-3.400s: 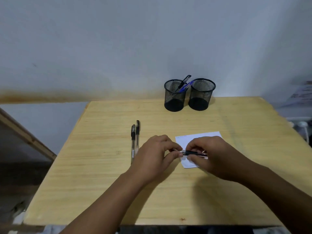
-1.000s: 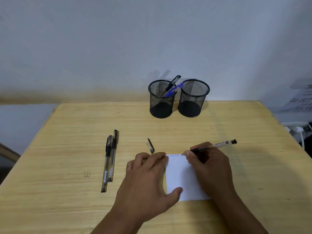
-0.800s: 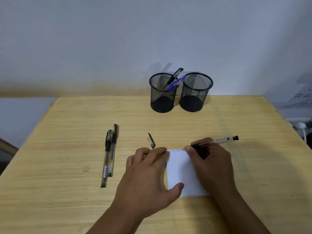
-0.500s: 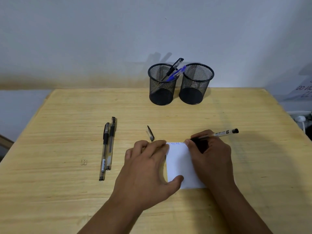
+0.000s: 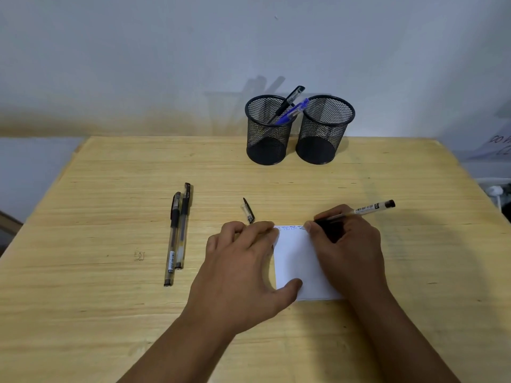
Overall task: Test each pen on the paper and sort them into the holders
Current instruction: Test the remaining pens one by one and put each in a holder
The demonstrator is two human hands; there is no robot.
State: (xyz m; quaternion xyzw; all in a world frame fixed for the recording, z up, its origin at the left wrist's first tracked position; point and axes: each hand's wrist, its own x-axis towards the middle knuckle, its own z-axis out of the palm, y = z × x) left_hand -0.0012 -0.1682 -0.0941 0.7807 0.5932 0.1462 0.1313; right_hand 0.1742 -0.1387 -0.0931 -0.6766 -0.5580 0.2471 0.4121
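My right hand (image 5: 345,244) grips a clear pen (image 5: 365,210) with its tip on the top edge of the white paper (image 5: 296,261), where a line of blue writing shows. My left hand (image 5: 243,266) lies flat on the paper's left side, fingers spread. The pen's cap (image 5: 248,214) lies just beyond my left fingers. Two capped pens (image 5: 178,233) lie side by side to the left. At the back stand two black mesh holders: the left holder (image 5: 266,131) contains a black pen and a blue pen, the right holder (image 5: 325,131) looks empty.
The wooden table (image 5: 110,272) ends at a wall behind the holders. A sheet with printed letters (image 5: 495,146) and a white cable (image 5: 495,190) sit off the right edge. A small mark (image 5: 139,255) is drawn on the tabletop at the left.
The pen was uncapped and its cap now lies on the table. My left hand moved onto the paper, and my right hand has written further along the top edge.
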